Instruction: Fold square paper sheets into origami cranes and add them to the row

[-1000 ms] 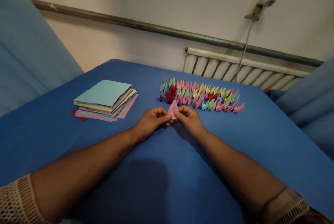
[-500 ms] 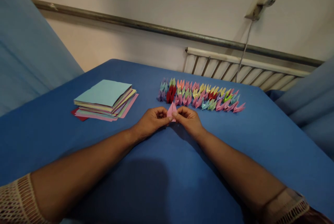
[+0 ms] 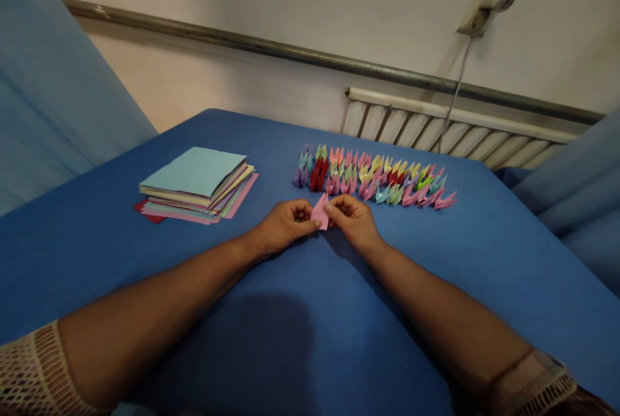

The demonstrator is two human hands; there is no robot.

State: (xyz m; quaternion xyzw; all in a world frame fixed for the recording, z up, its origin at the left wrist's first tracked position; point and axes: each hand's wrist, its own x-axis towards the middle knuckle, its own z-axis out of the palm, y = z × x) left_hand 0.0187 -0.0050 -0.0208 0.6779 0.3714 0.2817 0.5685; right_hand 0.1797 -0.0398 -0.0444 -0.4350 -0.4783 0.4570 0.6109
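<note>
A small piece of folded pink paper (image 3: 320, 212), pointed at the top, is held upright between my two hands. My left hand (image 3: 287, 225) pinches its lower left edge, the thumb in front near the bottom corner. On the other side my right hand (image 3: 354, 222) grips the right edge, its thumb pressed on the front face higher up. The fingers behind the paper are partly hidden. Just beyond my hands stand rows of folded paper cranes (image 3: 368, 177) in pink, red, yellow, green, blue and purple.
A stack of coloured paper sheets (image 3: 196, 174), light blue on top, lies to the left on the blue-covered table (image 3: 271, 351). Behind the table are a wall rail (image 3: 252, 43), a radiator (image 3: 411, 122) and a plug with a cord (image 3: 477, 20). Blue curtains (image 3: 53, 80) hang at both sides.
The pink paper has tilted slightly, its tip leaning right, and its front now shows as one smoother face. My right thumb has moved a little up its edge. Both hands keep their hold.
</note>
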